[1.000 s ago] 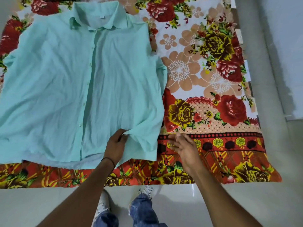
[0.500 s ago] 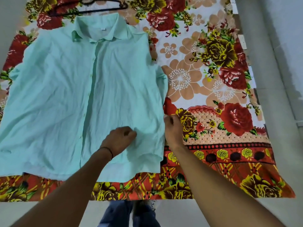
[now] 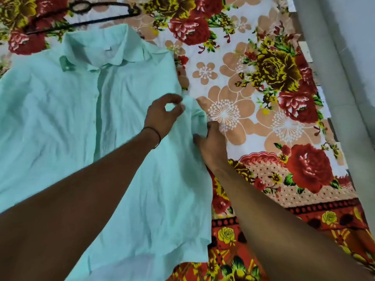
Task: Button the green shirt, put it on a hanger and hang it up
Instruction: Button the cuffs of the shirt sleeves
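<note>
The green shirt (image 3: 60,118) lies flat and face up on the floral sheet, collar at the far end, its front placket closed down the middle. My left hand (image 3: 162,115) pinches the cloth of the shirt's right sleeve between thumb and fingers. Just beside it, my right hand (image 3: 211,145) grips the edge of that same short sleeve from the right. A black hanger (image 3: 113,16) lies on the sheet beyond the collar, apart from both hands.
The floral bedsheet (image 3: 274,122) covers the whole work surface. A grey wall or ledge (image 3: 345,78) runs along its right side. The sheet's orange patterned border lies at the near right (image 3: 304,224).
Both hands have travelled up from the shirt's hem to the right sleeve and taken hold of it. The view has moved forward, so the hanger shows fully.
</note>
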